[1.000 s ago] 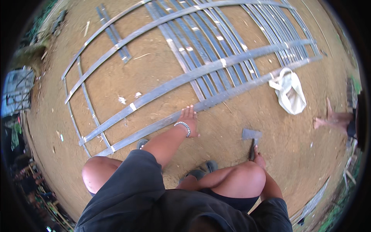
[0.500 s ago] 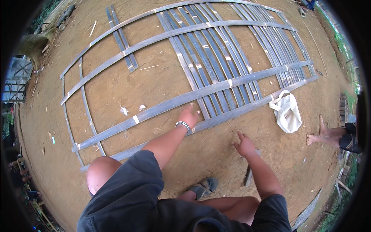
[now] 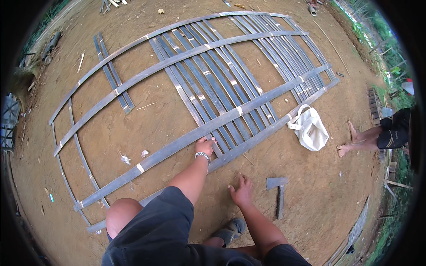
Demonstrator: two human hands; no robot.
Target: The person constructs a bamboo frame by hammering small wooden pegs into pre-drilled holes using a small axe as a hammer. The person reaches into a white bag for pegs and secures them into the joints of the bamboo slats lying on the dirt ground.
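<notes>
A large frame of split bamboo lies on the dirt: long rails (image 3: 177,155) cross over a row of narrower bamboo slats (image 3: 213,84). My left hand (image 3: 205,146), with a chain bracelet at the wrist, is at the nearest slat's end, between the two nearest rails. Its fingers curl around that bamboo slat (image 3: 216,150), partly hidden by the hand. My right hand (image 3: 242,191) hovers over bare dirt near the closest rail, empty, fingers apart. To its right lies a hatchet (image 3: 279,195) with a flat blade and a dark handle.
A white bag (image 3: 312,131) sits against the frame's right front edge. Another person's bare legs (image 3: 366,136) extend in from the right. Two loose slats (image 3: 113,73) cross the far rails at left. My sandalled foot (image 3: 230,231) is below my right hand.
My view has shifted, bringing the whole hatchet into sight. My left hand has closed around the end of a slat, while my right hand has moved left, away from the hatchet.
</notes>
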